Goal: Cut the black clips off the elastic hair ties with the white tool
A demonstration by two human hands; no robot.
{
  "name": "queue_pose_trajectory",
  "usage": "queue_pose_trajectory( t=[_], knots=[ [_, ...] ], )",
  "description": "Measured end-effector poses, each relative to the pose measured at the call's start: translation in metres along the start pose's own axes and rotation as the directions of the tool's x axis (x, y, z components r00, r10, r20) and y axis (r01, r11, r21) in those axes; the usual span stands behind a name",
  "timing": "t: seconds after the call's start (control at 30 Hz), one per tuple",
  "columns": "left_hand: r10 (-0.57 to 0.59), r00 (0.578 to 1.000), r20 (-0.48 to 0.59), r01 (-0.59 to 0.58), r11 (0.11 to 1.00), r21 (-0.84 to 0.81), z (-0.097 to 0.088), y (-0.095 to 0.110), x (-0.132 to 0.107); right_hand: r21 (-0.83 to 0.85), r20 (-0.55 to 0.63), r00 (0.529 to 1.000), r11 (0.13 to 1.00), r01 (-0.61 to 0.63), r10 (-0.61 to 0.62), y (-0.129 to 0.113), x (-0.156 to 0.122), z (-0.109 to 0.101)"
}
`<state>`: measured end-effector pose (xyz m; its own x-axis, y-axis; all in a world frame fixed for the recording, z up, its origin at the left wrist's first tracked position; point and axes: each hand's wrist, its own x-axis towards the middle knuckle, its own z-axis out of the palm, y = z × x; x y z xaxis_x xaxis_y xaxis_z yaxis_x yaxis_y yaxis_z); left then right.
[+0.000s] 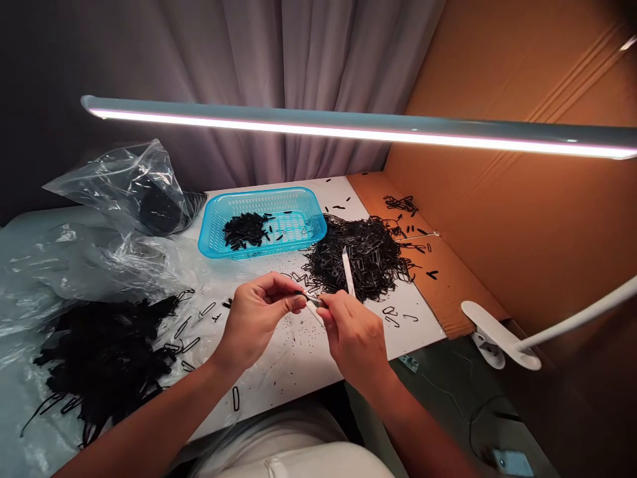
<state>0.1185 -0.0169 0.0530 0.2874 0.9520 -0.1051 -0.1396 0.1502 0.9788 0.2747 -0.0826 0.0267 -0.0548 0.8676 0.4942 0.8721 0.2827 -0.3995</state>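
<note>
My left hand [259, 322] pinches a small black loop [304, 296] between thumb and fingertips. My right hand [354, 342] grips a slim white-handled blade [348, 272], and its lower end meets the loop at my fingertips. Behind my hands lies a heap of black loops [355, 259]. A larger black mass of strips [104, 362] sits on plastic sheeting to the left. A blue plastic basket [213, 232] holds a small clump of black pieces [243, 229]. Fine black specks [293, 352] dot the white table [318, 378] below my hands.
A clear plastic bag [124, 189] with dark contents lies behind the plastic sheeting [64, 279]. A flat cardboard sheet [442, 285] with scattered loops edges the table's right side. A lamp bar [348, 126] crosses overhead, its white clamp [490, 338] at right.
</note>
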Motion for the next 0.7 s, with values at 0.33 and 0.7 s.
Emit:
queue_pose_trajectory(
  t=[0.33, 0.7],
  knots=[
    [-0.049, 0.997, 0.053, 0.049, 0.999, -0.001, -0.002, -0.003, -0.001, 0.538, 0.104, 0.934, 0.771, -0.341, 0.341, 0.013, 0.003, -0.016],
    [-0.08, 0.99, 0.113, 0.083, 0.996, -0.023, -0.003, -0.006, -0.004, 0.608, 0.069, 0.995, 0.788, -0.102, 0.076, 0.004, 0.01, -0.018]
  ],
)
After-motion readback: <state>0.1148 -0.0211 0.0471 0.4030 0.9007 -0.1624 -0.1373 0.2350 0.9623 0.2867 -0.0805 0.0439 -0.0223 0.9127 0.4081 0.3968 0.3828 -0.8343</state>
